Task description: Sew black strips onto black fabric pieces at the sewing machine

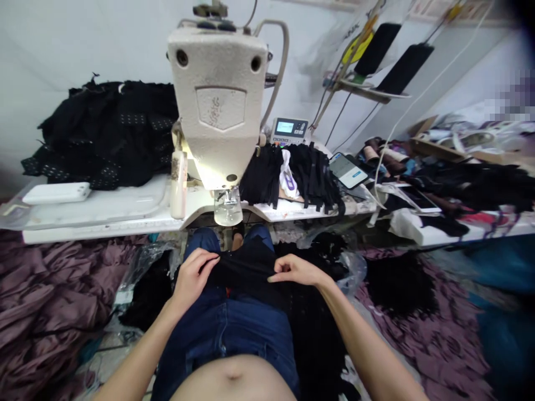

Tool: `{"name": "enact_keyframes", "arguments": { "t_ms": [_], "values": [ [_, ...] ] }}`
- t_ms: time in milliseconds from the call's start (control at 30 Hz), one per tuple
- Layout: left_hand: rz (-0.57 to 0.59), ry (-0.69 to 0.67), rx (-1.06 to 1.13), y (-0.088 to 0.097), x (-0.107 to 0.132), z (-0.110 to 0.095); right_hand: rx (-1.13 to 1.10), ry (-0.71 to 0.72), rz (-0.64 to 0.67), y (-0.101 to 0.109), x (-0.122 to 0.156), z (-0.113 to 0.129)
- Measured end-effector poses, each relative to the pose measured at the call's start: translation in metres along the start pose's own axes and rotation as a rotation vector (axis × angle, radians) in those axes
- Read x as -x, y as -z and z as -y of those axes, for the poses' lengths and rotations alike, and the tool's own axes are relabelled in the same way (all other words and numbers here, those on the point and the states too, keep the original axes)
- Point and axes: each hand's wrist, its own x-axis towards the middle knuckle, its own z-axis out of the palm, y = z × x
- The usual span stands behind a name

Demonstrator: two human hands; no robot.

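A piece of black fabric [244, 270] is stretched across my lap, over the blue jeans. My left hand [195, 274] pinches its left end between thumb and fingers. At the other end my right hand [295, 270] grips the cloth the same way, fingers curled. More black cloth hangs down at the right of my thigh. Just beyond my knees stands a white sewing machine [219, 100], its needle area behind a clear guard [228, 209]. Black fabric strips [313, 175] with a white piece among them lie on the machine table.
Black garments [112, 133] are heaped at the back left, behind a white power bank [56, 192]. A control panel [288, 131], a phone [349, 170] and thread cones [378, 53] stand to the right. Mauve fabric [54, 295] covers the floor on both sides.
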Motion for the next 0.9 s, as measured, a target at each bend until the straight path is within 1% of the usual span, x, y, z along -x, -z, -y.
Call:
{"name": "enact_keyframes", "arguments": {
  "t_ms": [67, 100, 167, 233, 267, 300, 367, 433, 500, 567, 600, 667, 700, 733, 767, 833, 900],
  "values": [
    [-0.026, 0.038, -0.041, -0.007, 0.001, 0.002, -0.066, -0.055, 0.032, 0.007, 0.01, 0.009],
    [-0.03, 0.052, -0.055, -0.012, 0.002, -0.001, -0.105, -0.076, 0.03, 0.009, 0.014, 0.013],
    [-0.005, 0.051, -0.056, -0.023, 0.005, -0.016, -0.215, -0.094, -0.021, 0.009, 0.016, 0.022],
    [0.085, 0.053, 0.05, -0.035, 0.009, -0.039, -0.361, -0.076, -0.099, 0.003, 0.013, 0.032],
    [0.174, 0.085, 0.198, -0.04, 0.01, -0.052, -0.437, -0.061, -0.129, -0.002, 0.009, 0.037],
    [0.239, 0.157, 0.363, -0.043, 0.011, -0.064, -0.51, -0.053, -0.142, -0.009, 0.005, 0.042],
    [0.345, 0.298, 0.66, -0.045, 0.01, -0.081, -0.632, -0.065, -0.112, -0.028, -0.005, 0.053],
    [0.365, 0.415, 0.835, -0.043, 0.01, -0.087, -0.692, -0.094, -0.043, -0.047, -0.016, 0.061],
    [0.329, 0.513, 0.884, -0.038, 0.013, -0.082, -0.64, -0.105, 0.0, -0.064, -0.027, 0.066],
    [0.288, 0.59, 0.822, -0.034, 0.02, -0.07, -0.451, -0.067, -0.042, -0.074, -0.037, 0.067],
    [0.288, 0.61, 0.77, -0.033, 0.025, -0.063, -0.309, -0.02, -0.095, -0.076, -0.041, 0.067],
    [0.281, 0.622, 0.666, -0.031, 0.033, -0.047, -0.014, 0.116, -0.212, -0.077, -0.045, 0.067],
    [0.262, 0.617, 0.625, -0.03, 0.035, -0.04, 0.095, 0.186, -0.245, -0.076, -0.046, 0.067],
    [0.239, 0.608, 0.594, -0.028, 0.036, -0.035, 0.16, 0.239, -0.247, -0.074, -0.046, 0.068],
    [0.22, 0.595, 0.574, -0.025, 0.036, -0.031, 0.184, 0.273, -0.226, -0.072, -0.045, 0.069],
    [0.207, 0.551, 0.552, -0.016, 0.03, -0.029, 0.153, 0.298, -0.175, -0.069, -0.044, 0.069],
    [0.271, 0.496, 0.572, -0.006, 0.021, -0.033, 0.076, 0.302, -0.156, -0.067, -0.043, 0.069]
  ]
}}
